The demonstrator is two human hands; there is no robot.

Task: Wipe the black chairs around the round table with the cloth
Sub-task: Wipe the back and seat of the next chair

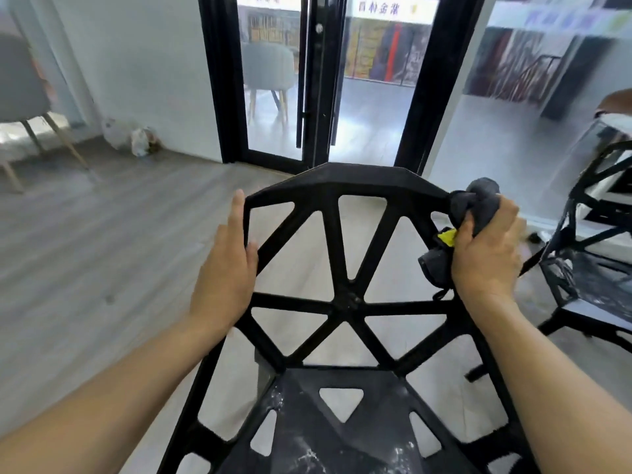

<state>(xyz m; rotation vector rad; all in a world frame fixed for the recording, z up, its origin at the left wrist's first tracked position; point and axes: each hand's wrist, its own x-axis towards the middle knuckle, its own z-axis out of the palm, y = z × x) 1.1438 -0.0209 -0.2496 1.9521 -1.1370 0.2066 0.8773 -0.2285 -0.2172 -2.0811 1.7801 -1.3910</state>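
A black chair (pixel 345 302) with an open geometric frame stands right in front of me, its backrest facing away and its seat smeared with white marks. My left hand (pixel 225 268) rests against the left edge of the backrest, fingers straight and thumb hooked on the frame. My right hand (pixel 489 254) grips a bunched dark grey cloth (pixel 478 200) with a yellow tag, pressed against the backrest's upper right corner. A second black chair (pixel 591 268) stands at the right, close to the first.
The edge of the round table (pixel 615 114) shows at the far right. Black-framed glass doors (pixel 318 80) stand ahead, with a grey chair behind them. Another grey chair (pixel 20 90) on wooden legs is at the far left. White bags (pixel 136 138) lie by the wall.
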